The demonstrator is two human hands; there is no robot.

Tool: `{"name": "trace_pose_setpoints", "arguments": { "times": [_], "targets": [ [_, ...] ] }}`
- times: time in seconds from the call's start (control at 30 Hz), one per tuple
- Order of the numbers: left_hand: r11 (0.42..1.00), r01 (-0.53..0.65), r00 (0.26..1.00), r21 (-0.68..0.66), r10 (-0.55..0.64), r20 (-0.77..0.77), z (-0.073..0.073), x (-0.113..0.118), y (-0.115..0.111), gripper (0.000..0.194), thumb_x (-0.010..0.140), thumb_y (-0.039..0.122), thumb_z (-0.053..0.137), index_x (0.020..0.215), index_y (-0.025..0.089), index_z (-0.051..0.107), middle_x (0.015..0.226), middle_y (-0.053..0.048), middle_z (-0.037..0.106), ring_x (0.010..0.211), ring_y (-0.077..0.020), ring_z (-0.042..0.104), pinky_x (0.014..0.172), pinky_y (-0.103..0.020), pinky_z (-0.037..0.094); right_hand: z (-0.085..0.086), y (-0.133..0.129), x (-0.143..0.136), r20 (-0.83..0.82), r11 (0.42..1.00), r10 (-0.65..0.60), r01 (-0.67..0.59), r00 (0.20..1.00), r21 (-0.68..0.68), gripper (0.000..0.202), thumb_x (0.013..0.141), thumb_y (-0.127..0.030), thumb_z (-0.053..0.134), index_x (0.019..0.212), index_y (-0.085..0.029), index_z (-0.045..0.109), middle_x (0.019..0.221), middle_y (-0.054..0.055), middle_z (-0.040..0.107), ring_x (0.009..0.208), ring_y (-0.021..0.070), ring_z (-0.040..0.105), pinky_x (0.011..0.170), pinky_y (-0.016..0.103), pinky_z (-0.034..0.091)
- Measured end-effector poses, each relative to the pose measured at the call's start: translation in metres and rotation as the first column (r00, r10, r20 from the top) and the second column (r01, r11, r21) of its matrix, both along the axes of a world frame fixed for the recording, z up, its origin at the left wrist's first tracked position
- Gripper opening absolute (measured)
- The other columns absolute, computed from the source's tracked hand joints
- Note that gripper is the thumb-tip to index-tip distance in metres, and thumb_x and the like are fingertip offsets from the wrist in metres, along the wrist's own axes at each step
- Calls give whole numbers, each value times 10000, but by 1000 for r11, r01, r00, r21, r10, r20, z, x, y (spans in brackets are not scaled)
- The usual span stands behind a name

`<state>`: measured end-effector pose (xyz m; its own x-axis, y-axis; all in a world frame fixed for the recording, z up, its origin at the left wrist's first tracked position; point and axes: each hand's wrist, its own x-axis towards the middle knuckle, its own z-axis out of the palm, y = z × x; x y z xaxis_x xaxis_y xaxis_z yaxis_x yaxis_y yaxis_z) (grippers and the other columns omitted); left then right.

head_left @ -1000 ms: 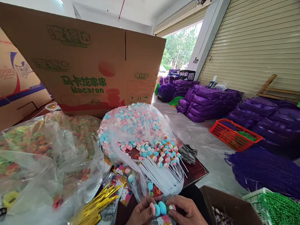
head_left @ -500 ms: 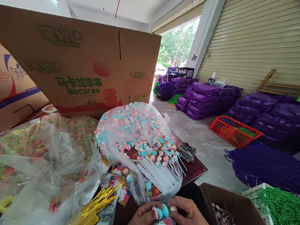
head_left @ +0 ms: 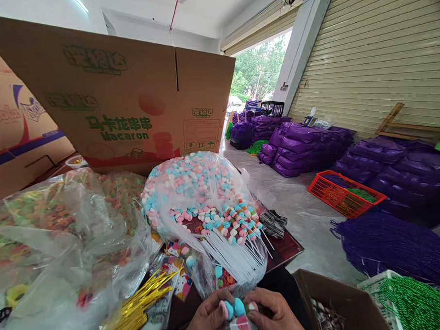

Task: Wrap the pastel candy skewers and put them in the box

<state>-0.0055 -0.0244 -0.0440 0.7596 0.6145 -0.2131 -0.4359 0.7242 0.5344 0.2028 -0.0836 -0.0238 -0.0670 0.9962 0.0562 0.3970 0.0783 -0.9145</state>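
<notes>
On the surface, the marshmallow bag has the large carton behind it, the ring-candy bag to its left, the sticks at its near side and the ties before it, leftward. Right of it, the crate sits on the floor.

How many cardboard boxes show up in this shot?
3: the Macaron box at the back, the Cola box at far left, and the open box beside the right hand. Others may be hidden behind them.
</notes>
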Motion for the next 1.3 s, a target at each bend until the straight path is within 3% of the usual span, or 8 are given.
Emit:
{"name": "trace_pose_setpoints", "arguments": {
  "times": [0.1, 0.33, 0.6, 0.83, 0.97, 1.07, 1.17, 1.3],
  "targets": [
    [1000, -4, 1000, 7, 4, -1, 4, 0, 0, 414, 723, 476, 884, 955, 154, 765, 835, -51, 711, 737, -127, 665, 729, -246, 483, -2, 0, 1, 12, 999, -35, 35, 999, 21, 351, 908, -530, 653, 883, -196, 760, 799, 47, 682, 728, 166, 565, 681, 263, 436],
    [1000, 5, 1000, -16, -6, -16, -3, 3, 0, 353, 724, 431, 892, 874, 133, 778, 837, -62, 732, 743, -127, 683, 746, -239, 502, 2, -1, -3, -67, 998, -28, 31, 997, 47, 442, 917, -611, 606, 873, -193, 742, 767, 42, 658, 690, 156, 535, 645, 254, 436],
    [997, -30, 999, -68, 32, 24, 10, 5, -1, 285, 705, 353, 913, 802, 132, 762, 730, -36, 713, 662, -118, 673, 684, -225, 484, -1, -3, -3, -11, 998, -13, 14, 1000, 67, 436, 944, -583, 583, 1001, -203, 789, 874, 90, 743, 787, 199, 648, 753, 289, 506],
    [993, -103, 991, -53, 98, -94, -11, 2, 5, 357, 688, 416, 916, 861, 145, 761, 760, -43, 728, 694, -137, 681, 722, -252, 518, 5, -2, -9, -61, 1000, 7, -7, 998, 6, 443, 915, -601, 611, 1004, -208, 796, 902, 84, 747, 814, 213, 639, 783, 309, 514],
    [989, -142, 972, 44, 148, -181, -12, -4, 12, 542, 728, 593, 835, 1047, 161, 766, 761, -59, 730, 693, -165, 687, 704, -280, 539, 7, 0, -8, -150, 989, -129, 115, 980, -96, 485, 811, -653, 705, 921, -186, 780, 783, 43, 684, 708, 165, 549, 673, 269, 471],
    [958, -210, 920, 193, 260, -293, -1, -6, 15, 665, 768, 676, 755, 1196, 167, 728, 715, -47, 715, 584, -122, 624, 570, -222, 486, 13, 1, -6, -373, 956, -270, 201, 888, -213, 551, 731, -685, 768, 942, -176, 748, 683, -13, 586, 561, 97, 431, 542, 231, 388],
    [900, -202, 843, 386, 361, -400, 12, -2, 15, 664, 792, 712, 704, 1136, 145, 736, 625, -23, 672, 487, -84, 520, 457, -181, 408, 20, 5, -12, -533, 940, -320, 194, 784, -280, 542, 735, -649, 793, 1005, -185, 727, 640, -51, 510, 482, 54, 295, 464, 206, 280],
    [853, -212, 790, 478, 437, -429, 23, 8, 13, 667, 777, 764, 668, 1027, 149, 730, 589, 4, 627, 451, -82, 479, 426, -188, 416, 19, 12, -24, -559, 941, -328, 214, 762, -261, 635, 696, -665, 817, 1102, -185, 728, 655, -38, 527, 503, 67, 306, 464, 212, 285]
  ]
}}
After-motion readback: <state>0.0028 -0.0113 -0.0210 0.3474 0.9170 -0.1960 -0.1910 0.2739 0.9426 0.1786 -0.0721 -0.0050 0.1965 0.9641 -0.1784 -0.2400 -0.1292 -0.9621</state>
